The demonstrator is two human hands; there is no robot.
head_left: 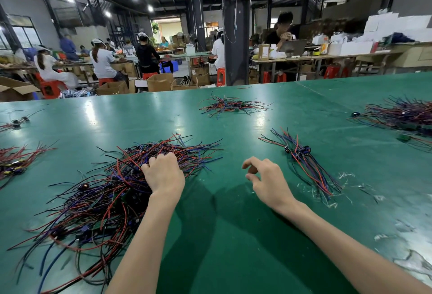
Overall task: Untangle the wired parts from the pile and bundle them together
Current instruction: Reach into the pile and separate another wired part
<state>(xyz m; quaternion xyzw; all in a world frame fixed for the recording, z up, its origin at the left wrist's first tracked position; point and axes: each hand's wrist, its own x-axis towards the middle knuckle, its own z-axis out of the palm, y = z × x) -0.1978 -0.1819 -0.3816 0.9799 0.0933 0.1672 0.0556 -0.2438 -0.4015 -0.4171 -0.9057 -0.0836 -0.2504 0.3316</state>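
On the head camera, the left hand [163, 176] has its fingers curled into the big pile of wired parts [105, 195] on the green table [233, 235], gripping some wires. The right hand [266, 181] hangs over the table with loose fingers, holding nothing. A small tidy bunch [304, 162] lies near its right side. Most parts are in the tangle, so I think lots is left.

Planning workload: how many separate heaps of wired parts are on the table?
6: big pile under left hand; bundle right of right hand; far centre heap; far right heap; left edge heap; far left cluster. Edges may hide more.
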